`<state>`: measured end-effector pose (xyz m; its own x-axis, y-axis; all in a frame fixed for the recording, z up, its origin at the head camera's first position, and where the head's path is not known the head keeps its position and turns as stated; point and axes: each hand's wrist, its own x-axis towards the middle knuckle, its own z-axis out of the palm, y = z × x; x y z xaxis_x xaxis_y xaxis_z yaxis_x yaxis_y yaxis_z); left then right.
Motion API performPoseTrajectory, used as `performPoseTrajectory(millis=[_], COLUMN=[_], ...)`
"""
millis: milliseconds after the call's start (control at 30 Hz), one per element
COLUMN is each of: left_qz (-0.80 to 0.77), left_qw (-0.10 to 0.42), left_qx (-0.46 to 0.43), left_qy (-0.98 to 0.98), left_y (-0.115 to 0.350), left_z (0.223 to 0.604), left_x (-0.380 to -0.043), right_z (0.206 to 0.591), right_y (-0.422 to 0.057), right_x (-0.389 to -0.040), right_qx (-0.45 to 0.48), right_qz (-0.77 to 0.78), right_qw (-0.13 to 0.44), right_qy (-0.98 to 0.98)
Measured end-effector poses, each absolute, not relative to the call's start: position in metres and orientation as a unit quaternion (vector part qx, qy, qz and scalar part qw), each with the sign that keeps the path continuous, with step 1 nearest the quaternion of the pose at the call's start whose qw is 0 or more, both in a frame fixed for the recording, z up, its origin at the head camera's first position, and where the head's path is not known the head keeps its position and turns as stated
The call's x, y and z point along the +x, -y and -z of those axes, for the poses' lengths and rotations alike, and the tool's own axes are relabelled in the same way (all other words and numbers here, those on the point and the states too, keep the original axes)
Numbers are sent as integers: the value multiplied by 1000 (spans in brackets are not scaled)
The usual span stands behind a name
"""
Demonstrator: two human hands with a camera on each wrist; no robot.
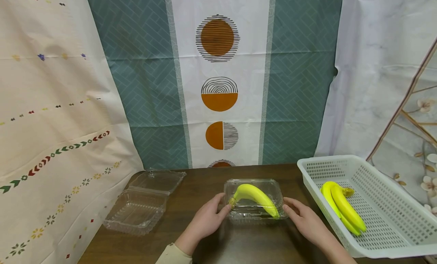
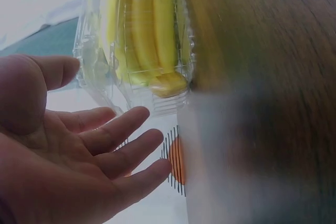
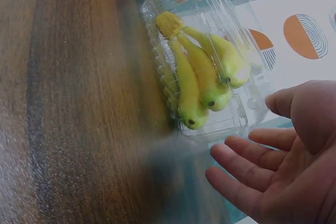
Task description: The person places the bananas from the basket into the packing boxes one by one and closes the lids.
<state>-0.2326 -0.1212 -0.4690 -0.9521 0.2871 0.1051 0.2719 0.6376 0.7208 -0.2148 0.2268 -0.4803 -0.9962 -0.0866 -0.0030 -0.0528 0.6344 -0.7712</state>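
Note:
A clear plastic clamshell box stands on the brown table with its lid down. Inside lies a bunch of yellow bananas; the right wrist view shows its separate fruits and green tips. My left hand is at the box's left side, thumb and fingers spread. On the opposite side my right hand has its thumb and fingers near the corner. Both wrist views show the fingers relaxed and extended, holding nothing. Whether the fingertips touch the plastic I cannot tell.
A second clear clamshell box sits at the left with its lid folded back. To the right, a pale plastic basket holds another bunch of bananas. Patterned cloths hang behind the table and along both sides.

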Motion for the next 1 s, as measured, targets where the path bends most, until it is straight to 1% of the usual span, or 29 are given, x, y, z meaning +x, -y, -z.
performPoseTrajectory(millis=[100, 333, 633, 1000], left_qz=[-399, -404, -414, -410], left_qw=[13, -8, -15, -26], left_qx=[152, 162, 166, 171], left_qy=[-904, -900, -895, -895], left_y=[121, 119, 119, 121], left_z=[468, 471, 474, 479], left_x=[-233, -233, -234, -233], right_z=[480, 481, 485, 486], right_y=[-226, -224, -221, -216], right_x=[-215, -218, -216, -216], right_qx=[-40, -32, -34, -3], right_qz=[430, 438, 452, 471], right_qw=[18, 7, -7, 11], right_qy=[-902, -898, -891, -882])
